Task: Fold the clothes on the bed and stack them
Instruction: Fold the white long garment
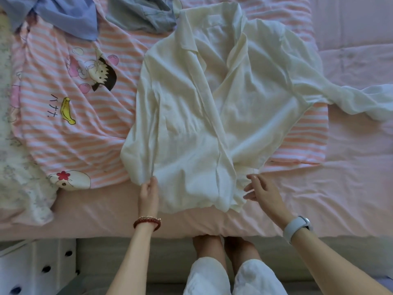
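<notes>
White shirt (212,107) lies flat beyond left hand's (148,193) hem grip.

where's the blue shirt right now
In the head view the blue shirt lies crumpled at the top left of the bed, on the striped cartoon blanket, left of the grey garment.
</notes>
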